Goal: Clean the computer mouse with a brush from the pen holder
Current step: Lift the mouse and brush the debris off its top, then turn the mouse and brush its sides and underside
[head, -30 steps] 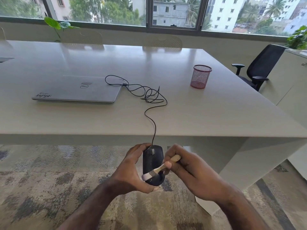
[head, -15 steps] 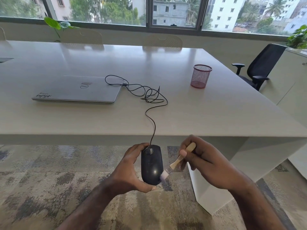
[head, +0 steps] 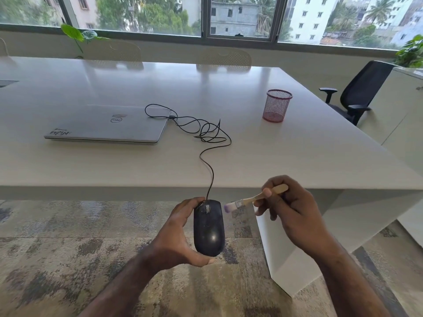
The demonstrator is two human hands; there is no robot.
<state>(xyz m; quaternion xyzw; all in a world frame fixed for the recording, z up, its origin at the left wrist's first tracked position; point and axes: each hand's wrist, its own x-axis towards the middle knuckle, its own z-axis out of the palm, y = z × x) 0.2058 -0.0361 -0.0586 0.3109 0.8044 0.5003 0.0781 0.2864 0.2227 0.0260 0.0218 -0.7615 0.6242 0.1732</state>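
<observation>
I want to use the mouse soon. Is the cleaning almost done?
Done: the brush is out of the pen holder, which looks empty. In hand: the left hand holds the mouse off the table; the right hand holds the brush, bristles just off the mouse. Left: specks show near its wheel, so probably more brushing.

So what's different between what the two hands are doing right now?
The left hand grips the black mouse from its side, fingers wrapped round the body; the right hand pinches the slim wooden brush by its handle. The left hand sits lower and nearer the camera; the right hand is raised, up by the table edge. The bristles hang just clear of the mouse. Both hands are held out past the table, over the carpet.
</observation>
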